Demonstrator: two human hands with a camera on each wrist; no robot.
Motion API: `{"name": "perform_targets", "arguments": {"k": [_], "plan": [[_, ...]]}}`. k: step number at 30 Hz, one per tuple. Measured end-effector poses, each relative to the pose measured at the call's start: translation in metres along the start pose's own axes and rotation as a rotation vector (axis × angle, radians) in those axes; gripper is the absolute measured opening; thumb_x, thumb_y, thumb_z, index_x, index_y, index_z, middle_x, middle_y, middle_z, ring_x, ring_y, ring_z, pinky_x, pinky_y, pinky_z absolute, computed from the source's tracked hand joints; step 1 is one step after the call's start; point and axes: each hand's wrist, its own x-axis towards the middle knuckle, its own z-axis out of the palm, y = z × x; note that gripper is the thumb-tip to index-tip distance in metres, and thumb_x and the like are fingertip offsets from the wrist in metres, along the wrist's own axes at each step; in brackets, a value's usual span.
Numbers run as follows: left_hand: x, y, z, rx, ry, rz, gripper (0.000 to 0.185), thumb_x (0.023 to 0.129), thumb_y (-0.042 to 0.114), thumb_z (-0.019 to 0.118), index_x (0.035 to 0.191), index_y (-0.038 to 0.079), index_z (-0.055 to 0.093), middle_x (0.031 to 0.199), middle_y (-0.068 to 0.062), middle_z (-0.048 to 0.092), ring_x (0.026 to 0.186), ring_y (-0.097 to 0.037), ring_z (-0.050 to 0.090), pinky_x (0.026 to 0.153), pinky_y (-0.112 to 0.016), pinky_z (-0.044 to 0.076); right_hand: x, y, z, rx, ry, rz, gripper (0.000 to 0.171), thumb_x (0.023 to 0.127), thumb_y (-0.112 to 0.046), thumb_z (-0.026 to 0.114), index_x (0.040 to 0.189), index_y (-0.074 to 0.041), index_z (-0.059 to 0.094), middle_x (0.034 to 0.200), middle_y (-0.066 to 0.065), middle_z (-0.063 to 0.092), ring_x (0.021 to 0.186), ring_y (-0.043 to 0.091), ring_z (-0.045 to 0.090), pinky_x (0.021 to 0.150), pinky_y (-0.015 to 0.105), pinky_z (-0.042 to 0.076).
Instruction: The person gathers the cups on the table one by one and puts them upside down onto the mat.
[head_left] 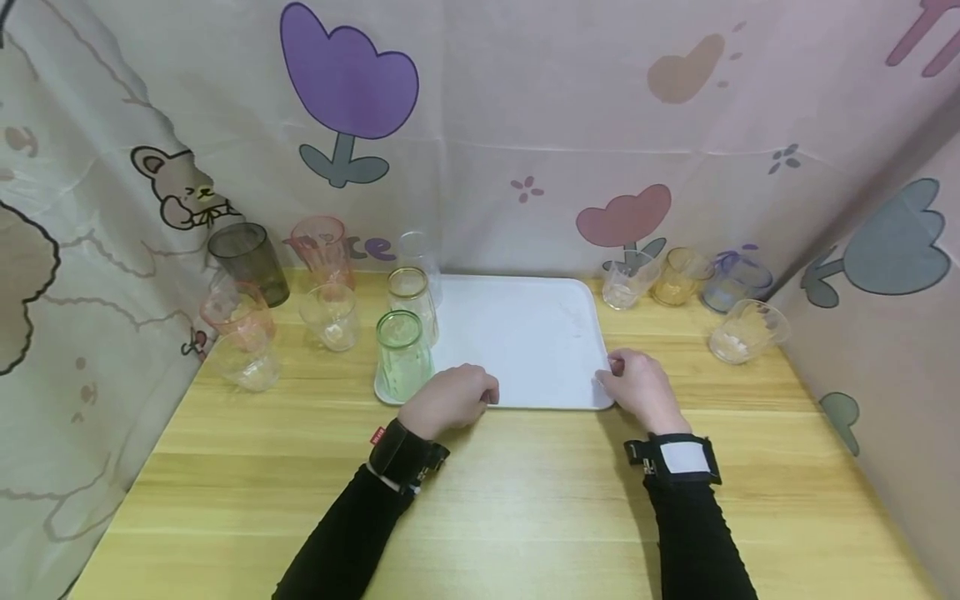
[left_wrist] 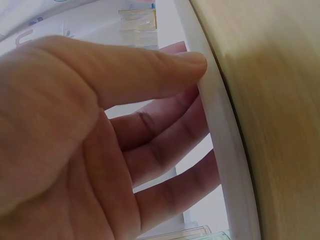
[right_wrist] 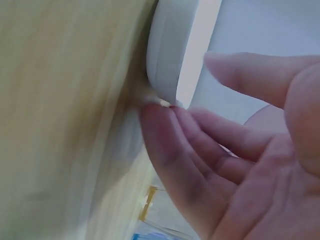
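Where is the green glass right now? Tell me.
In the head view, the green glass stands on the white tray's near-left corner, in front of a gold-rimmed glass, beside the left hand.

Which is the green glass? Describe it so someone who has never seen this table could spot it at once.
Start from the white tray in the middle of the wooden table. Three glasses stand in a row along its left edge; the green glass is the nearest, just beyond the left hand. It alone is tinted green; the gold-rimmed glass behind it is clear.
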Motion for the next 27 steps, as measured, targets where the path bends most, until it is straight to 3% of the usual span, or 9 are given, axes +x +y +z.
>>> {"name": "perform_targets", "arguments": {"k": [3,7,12,15,19,27], "plan": [[0.0,0.002,-0.002,0.01,-0.001,0.004,0.019,0.097,0.003,0.065,0.104,0.014,0.079,0.104,0.001,0.074,0.098,-0.016,0.066,0.087,-0.035,0.057,0.001,-0.001,-0.003,0.057,0.092,-0.026,0.05,0.1,-0.022,0.066,0.138,0.01,0.057,0.12,0.027,0.067,0.102,0.039,0.067,0.085,0.053,0.056],[0.001,0.003,-0.002,0.013,-0.004,-0.004,0.019,0.097,0.003,0.065,0.103,0.015,0.079,0.102,0.001,0.074,0.097,-0.016,0.065,0.086,-0.035,0.056,0.005,-0.007,-0.007,0.193,0.285,-0.06,0.049,0.101,-0.02,0.065,0.142,0.004,0.056,0.125,0.024,0.065,0.104,0.04,0.068,0.083,0.048,0.057],[0.0,0.002,-0.001,0.009,-0.011,-0.014,0.02,0.097,0.002,0.065,0.104,0.015,0.078,0.103,0.001,0.073,0.099,-0.016,0.066,0.085,-0.034,0.057,0.014,-0.011,-0.013,0.361,0.528,-0.06,0.046,0.099,-0.018,0.068,0.14,0.0,0.057,0.125,0.017,0.065,0.102,0.031,0.067,0.077,0.022,0.051],[0.0,0.002,0.0,0.006,-0.016,-0.023,0.021,0.097,0.002,0.065,0.105,0.015,0.078,0.105,0.001,0.073,0.101,-0.017,0.066,0.087,-0.035,0.057,0.023,-0.008,-0.018,0.437,0.606,-0.032,0.047,0.097,-0.018,0.069,0.14,-0.001,0.056,0.128,0.013,0.064,0.105,0.026,0.065,0.077,0.014,0.048],[0.0,0.003,0.001,0.009,-0.012,-0.023,0.023,0.097,0.001,0.063,0.106,0.015,0.078,0.106,0.001,0.073,0.101,-0.017,0.066,0.088,-0.035,0.056,0.035,-0.004,-0.025,0.511,0.619,0.026,0.054,0.096,-0.021,0.07,0.144,-0.004,0.05,0.134,0.01,0.059,0.113,0.025,0.061,0.086,0.02,0.05],[0.002,0.003,0.0,0.009,-0.015,-0.032,0.023,0.096,0.0,0.064,0.106,0.016,0.078,0.104,0.002,0.072,0.1,-0.016,0.065,0.087,-0.034,0.056,0.065,0.01,-0.032,0.552,0.516,0.118,0.078,0.094,-0.031,0.074,0.156,-0.008,0.033,0.147,0.013,0.045,0.132,0.03,0.049,0.101,0.035,0.049]]}}
